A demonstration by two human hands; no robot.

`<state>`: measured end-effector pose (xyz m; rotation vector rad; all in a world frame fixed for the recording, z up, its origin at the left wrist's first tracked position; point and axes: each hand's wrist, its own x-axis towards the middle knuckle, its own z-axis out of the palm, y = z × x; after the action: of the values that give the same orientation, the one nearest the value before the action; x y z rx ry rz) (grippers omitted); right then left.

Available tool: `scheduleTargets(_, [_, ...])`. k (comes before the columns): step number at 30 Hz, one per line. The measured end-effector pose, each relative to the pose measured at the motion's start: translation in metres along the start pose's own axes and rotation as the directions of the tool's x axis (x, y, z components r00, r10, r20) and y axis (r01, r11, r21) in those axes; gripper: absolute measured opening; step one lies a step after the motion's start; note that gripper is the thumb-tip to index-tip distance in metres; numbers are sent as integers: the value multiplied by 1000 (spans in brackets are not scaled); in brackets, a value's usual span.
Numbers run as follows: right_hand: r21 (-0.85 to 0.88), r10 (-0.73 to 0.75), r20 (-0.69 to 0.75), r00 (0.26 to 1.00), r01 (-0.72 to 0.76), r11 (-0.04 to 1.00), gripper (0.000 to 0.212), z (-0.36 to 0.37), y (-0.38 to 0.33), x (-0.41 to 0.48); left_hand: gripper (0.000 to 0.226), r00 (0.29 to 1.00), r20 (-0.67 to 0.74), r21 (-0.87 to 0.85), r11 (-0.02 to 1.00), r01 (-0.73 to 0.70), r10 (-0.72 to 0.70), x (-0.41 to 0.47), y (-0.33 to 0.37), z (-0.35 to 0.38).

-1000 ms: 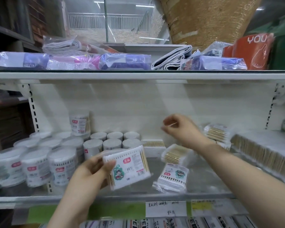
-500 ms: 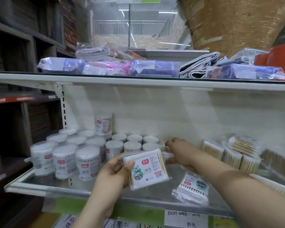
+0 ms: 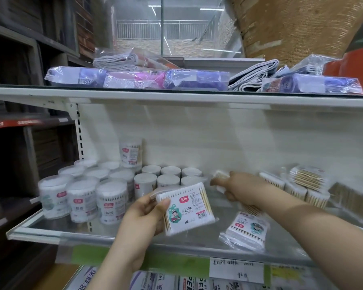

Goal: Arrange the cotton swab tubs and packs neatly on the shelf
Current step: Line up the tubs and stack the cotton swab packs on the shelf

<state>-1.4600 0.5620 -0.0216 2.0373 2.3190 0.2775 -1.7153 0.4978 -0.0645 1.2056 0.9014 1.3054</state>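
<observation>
My left hand point(image 3: 144, 218) holds a flat cotton swab pack point(image 3: 187, 208) with a cartoon label, in front of the shelf point(image 3: 57, 231). Deeper in the shelf, my right hand point(image 3: 241, 188) grips a small clear pack of swabs point(image 3: 219, 176) just right of the small tubs. Large round tubs point(image 3: 81, 200) stand at the left. Small round tubs point(image 3: 168, 176) sit behind them in rows, and one tub point(image 3: 130, 152) is stacked on top at the back. Another flat pack point(image 3: 246, 230) lies on the shelf under my right forearm.
Several swab packs point(image 3: 302, 185) are piled at the right of the shelf. The upper shelf point(image 3: 176, 97) carries wrapped cloths and bags. A price label point(image 3: 236, 268) hangs on the front rail. Dark wooden shelving point(image 3: 19, 122) stands to the left.
My right hand came down from mid-air onto the shelf and took hold of a small clear pack. My view shifted left. The left hand kept its flat pack.
</observation>
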Motion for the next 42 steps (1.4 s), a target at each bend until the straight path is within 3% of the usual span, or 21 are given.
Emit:
scheduleTargets(5, [192, 113, -119, 986, -89, 977, 40, 3, 20, -13, 17, 1000, 4, -3, 1000, 2, -2, 0, 1, 0])
scheduleTargets(10, [444, 298, -212, 931, -180, 878, 41, 9, 32, -18, 16, 1000, 1, 15, 1000, -6, 6, -1, 1, 4])
scheduleTargets(12, [596, 397, -277, 875, -168, 785, 39, 6, 36, -22, 17, 1000, 2, 30, 1000, -5, 5, 1, 0, 5])
scheduleTargets(14, [798, 520, -293, 802, -94, 595, 43, 0, 38, -28, 18, 1000, -8, 19, 1000, 3, -3, 7, 0, 6])
scheduleTargets(16, [960, 598, -203, 776, 38, 276, 47, -4, 32, -35, 19, 1000, -26, -9, 1000, 13, -13, 10, 1, 5])
scheduleTargets(19, [948, 524, -64, 849, 216, -235, 36, -1, 20, -43, 17, 1000, -31, -65, 998, 2, -4, 13, 4, 10])
scheduleTargets(21, [871, 430, -26, 903, 231, -433, 32, 2, 14, -49, 14, 999, -37, -72, 997, -11, 8, 13, 6, 14])
scheduleTargets(24, [774, 320, -43, 947, 234, -589, 38, 3, 1, -65, 12, 997, -72, -45, 998, -36, 33, 14, 2, 18])
scheduleTargets(28, [745, 221, -117, 968, 233, -625, 55, 4, -11, -83, 19, 996, -79, -84, 995, -55, 48, 12, 5, 23])
scheduleTargets(32, [753, 189, -113, 975, 209, -625, 95, 3, -12, -88, 19, 995, -82, -110, 992, -65, 56, 13, 7, 27])
scheduleTargets(42, [757, 169, -125, 978, 204, -621, 93, 3, -12, -90, 19, 997, -56, -113, 992, -63, 56, 20, 7, 25])
